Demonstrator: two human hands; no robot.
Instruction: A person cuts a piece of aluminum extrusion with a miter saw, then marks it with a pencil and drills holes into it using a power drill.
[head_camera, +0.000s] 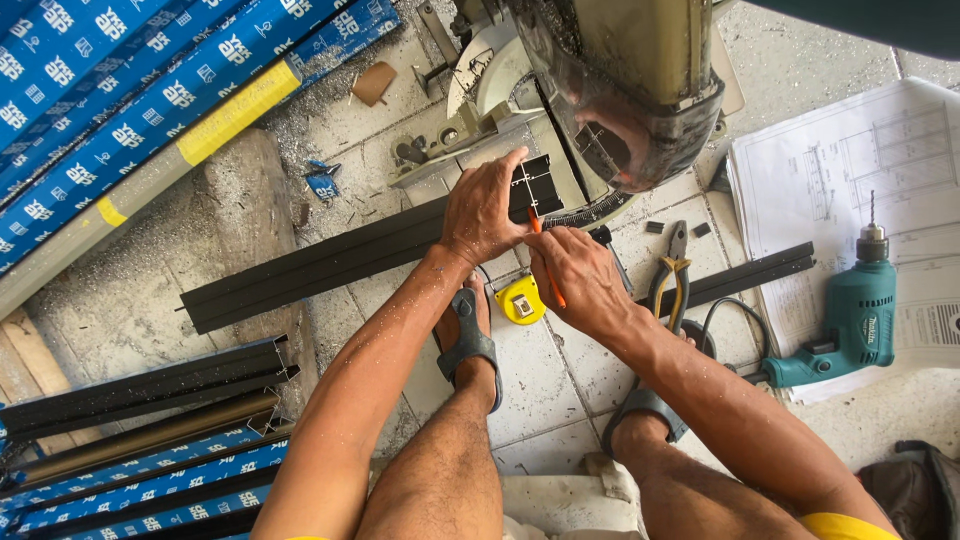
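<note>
My left hand (483, 208) presses down on a long black aluminium profile (310, 262) where it lies across the base of a mitre saw (600, 80). Its fingers also hold a short black profile piece (532, 186) against the long one. My right hand (578, 277) grips an orange pencil (546, 262) with its tip at the edge of that short piece. A yellow tape measure (521, 300) lies on the tiled floor just below both hands, between my sandalled feet.
Pliers with yellow handles (672, 275) lie right of my right hand. A teal electric drill (850, 310) rests on paper drawings (850, 170) at the right. Blue-wrapped profiles (120, 90) lie top left; more black and blue ones (140, 440) are stacked bottom left.
</note>
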